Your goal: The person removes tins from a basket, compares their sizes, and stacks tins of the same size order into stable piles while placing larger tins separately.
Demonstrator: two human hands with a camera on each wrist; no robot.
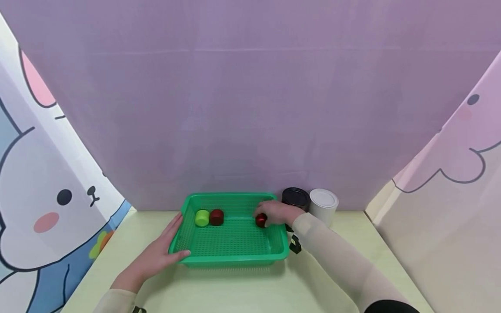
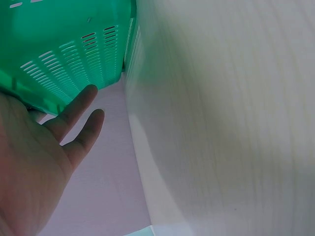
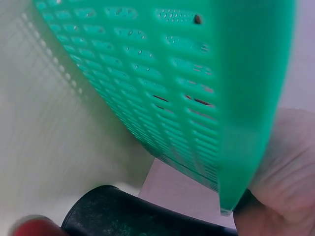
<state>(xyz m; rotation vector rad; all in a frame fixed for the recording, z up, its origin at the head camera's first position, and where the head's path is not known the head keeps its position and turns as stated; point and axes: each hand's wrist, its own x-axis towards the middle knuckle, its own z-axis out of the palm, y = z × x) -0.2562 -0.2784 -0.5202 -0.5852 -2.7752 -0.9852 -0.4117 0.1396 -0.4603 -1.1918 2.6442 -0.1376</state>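
A green plastic basket [image 1: 235, 261] with slotted walls stands on the table. My left hand [image 1: 156, 254] lies along its left side with fingers extended, its thumb over the front left rim; in the left wrist view, two straight fingers [image 2: 74, 113] show at the slotted wall. Over the right rim reaches my right hand [image 1: 275, 211], holding a shiny dark red rounded thing [image 1: 261, 220] inside the basket, partly hidden by the fingers. A lime-green rounded piece [image 1: 202, 218] and a dark red one [image 1: 216, 217] sit side by side at the basket's back left.
Behind the right forearm stand a black-lidded can [image 1: 295, 198] and a white can [image 1: 324, 204]. A red rounded thing [image 3: 37, 227] shows beside the dark can in the right wrist view. A purple curtain [image 1: 250, 108] closes off the table's back.
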